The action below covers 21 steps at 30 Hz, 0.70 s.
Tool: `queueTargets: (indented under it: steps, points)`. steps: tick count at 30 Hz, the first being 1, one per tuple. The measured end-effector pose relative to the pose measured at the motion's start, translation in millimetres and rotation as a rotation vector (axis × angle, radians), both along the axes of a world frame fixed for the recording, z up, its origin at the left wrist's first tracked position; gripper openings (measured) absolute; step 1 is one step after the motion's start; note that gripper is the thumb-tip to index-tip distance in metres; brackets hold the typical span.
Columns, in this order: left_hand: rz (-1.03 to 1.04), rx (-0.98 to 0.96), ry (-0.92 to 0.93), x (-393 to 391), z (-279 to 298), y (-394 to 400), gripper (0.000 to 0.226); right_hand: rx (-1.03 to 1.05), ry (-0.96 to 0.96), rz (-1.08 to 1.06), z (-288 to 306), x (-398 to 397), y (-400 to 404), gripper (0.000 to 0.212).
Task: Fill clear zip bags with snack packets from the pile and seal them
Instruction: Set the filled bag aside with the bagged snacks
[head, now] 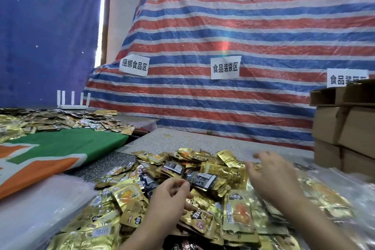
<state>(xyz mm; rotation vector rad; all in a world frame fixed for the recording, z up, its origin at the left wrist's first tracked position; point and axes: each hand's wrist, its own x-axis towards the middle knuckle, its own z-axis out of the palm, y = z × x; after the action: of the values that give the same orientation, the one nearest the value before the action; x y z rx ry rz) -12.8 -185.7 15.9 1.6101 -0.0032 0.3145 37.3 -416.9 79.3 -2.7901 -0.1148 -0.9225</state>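
We see the snack pile (pixel 182 189) at 6 o'clock. Our left hand (pixel 170 195) has fingers loosely curled over packets, holding nothing; right hand (pixel 272 176), blurred, is spread apart at approx. 4 o'clock.

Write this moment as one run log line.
stage: picking | left hand: curled over snack packets | right hand: blurred, over pile | zip bag: none held

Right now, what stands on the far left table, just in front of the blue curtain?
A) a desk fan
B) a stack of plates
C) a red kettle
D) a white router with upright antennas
D: a white router with several upright antennas stands at the back of the left table, behind the spread of snack packets, against the blue curtain.
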Motion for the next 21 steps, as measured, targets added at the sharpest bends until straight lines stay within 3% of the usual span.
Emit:
queueTargets:
  steps: [5,14,21]
  points:
    - [0.029,-0.001,0.004,1,-3,0,0.011,0.219,-0.011,0.285,-2,-11,48,0.030]
    - [0.120,0.107,-0.059,6,-3,-3,0.009,0.323,0.029,0.381,-22,-9,65,0.021]
    - [0.167,0.215,-0.130,10,-7,3,0.008,0.267,0.084,0.426,-35,-9,71,0.019]
